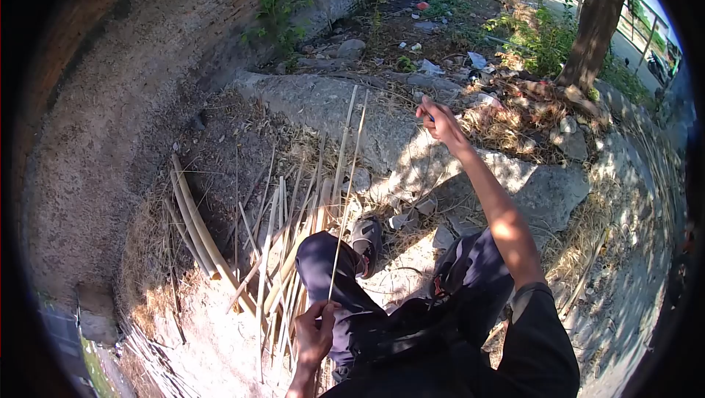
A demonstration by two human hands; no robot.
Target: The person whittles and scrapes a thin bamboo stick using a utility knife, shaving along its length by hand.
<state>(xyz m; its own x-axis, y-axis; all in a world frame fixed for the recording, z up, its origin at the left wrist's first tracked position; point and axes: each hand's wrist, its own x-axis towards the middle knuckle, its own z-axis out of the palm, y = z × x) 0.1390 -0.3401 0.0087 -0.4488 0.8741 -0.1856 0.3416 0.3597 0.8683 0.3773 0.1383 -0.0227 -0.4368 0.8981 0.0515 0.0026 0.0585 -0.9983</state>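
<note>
My left hand (316, 333), low in the view by my knee, is closed on a long thin bamboo strip (345, 225). The strip runs upward past my knee, its far end over the concrete slab. Out in front and to the right, my right hand (442, 122) is raised with its fingers curled closed. A small dark bluish bit shows in that fist, too small to name. Several split bamboo pieces (275, 251) lie fanned out on the ground left of my leg. Thicker curved bamboo lengths (197, 222) rest farther left.
A broken concrete slab (308, 100) crosses the ground ahead. Brick wall (139, 82) rises on the left. Dry grass and litter surround a tree trunk (598, 23) at the upper right. My shoe (366, 244) stands beside the bamboo, near loose stones (411, 214).
</note>
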